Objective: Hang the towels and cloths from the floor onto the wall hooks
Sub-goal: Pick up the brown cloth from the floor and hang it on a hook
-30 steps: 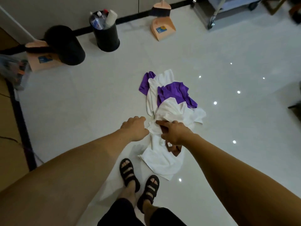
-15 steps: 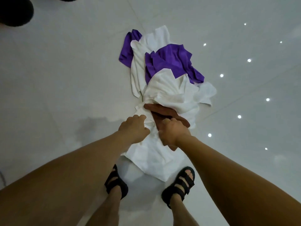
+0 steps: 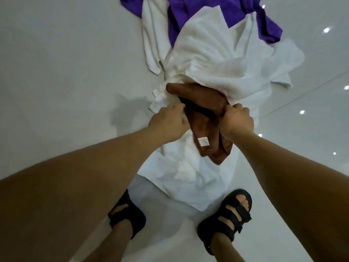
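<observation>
Much of the pile is running out of view: the purple cloth is being cut off by the far edge of the frame, and part of it is lying under the white towels, so its outline is hard to follow. The white towels are bunching into folds, and I cannot tell how many there are. The far end of the brown cloth is slipping under a white fold, hiding that end. A small white label is showing on the cloth's near part; its print is too small to read.

The brown cloth is lying in the middle of the pile on the floor, on top of the near white towel, between the two hands. The left grip is closing on the cloth's left edge, fingers curling under so that the fingertips are hiding behind the knuckles; whether some white towel is being caught in as well is unclear. The right grip is closing tightly round the cloth's right side, with bunched brown fabric passing under the fist and hanging out on its near side. The cloth is stretching in folds between the two grips.

Nearer, the person's feet in black sandals are standing on the floor on either side of the near corner of the white towel, and the forearms are covering part of the left sandal.
</observation>
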Tool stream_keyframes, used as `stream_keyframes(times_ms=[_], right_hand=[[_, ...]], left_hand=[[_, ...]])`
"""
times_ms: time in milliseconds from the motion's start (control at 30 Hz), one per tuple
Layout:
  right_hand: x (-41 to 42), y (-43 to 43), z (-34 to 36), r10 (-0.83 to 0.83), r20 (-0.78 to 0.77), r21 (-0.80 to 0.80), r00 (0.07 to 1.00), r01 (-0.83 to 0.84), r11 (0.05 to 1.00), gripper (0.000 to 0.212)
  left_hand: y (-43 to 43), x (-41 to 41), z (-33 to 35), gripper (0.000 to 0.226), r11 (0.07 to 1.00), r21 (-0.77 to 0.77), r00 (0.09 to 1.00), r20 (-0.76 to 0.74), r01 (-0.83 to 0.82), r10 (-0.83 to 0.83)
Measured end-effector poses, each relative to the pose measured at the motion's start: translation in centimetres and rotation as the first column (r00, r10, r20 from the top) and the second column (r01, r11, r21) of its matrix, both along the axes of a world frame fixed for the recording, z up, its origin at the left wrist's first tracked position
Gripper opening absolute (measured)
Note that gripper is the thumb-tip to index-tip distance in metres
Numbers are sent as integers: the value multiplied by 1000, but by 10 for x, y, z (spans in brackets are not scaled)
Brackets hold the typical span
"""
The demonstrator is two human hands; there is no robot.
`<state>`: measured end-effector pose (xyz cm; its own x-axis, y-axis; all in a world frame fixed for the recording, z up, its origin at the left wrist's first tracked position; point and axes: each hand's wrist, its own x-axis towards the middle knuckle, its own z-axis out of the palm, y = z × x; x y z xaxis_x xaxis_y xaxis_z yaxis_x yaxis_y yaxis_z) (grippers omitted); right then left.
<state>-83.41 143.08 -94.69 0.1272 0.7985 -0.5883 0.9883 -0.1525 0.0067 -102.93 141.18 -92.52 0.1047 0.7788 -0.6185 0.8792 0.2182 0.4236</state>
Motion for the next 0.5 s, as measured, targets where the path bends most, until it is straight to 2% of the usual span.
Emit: stream_keyframes(times_ms=[100,167,233,300,400,500], right_hand=[[-6,-12,3,1,-65,53,998,2,999,22],[-12,-23,18,-122,-275,87,954,151,985,25],[-20,-28,45,-260,-531,34,806,326,945,26],[-31,-25,79,-316,-675,-14,666,417,909,24],[-49,-12,134,-388,-768,-88,510,516,852,24],[-63,3,191,-471,-770,-179,430,562,807,27]], left_hand=[[-14,-1,3,46,999,-34,1000,-16,10,-11],[-21,-3,16,47,997,-78,1000,4,11,-11],[-24,-3,39,49,992,-129,994,104,1,13],[-24,0,70,49,984,-177,962,266,-22,69],[-19,4,124,46,967,-252,906,399,-41,143],[-18,-2,180,48,940,-327,843,477,-94,250]])
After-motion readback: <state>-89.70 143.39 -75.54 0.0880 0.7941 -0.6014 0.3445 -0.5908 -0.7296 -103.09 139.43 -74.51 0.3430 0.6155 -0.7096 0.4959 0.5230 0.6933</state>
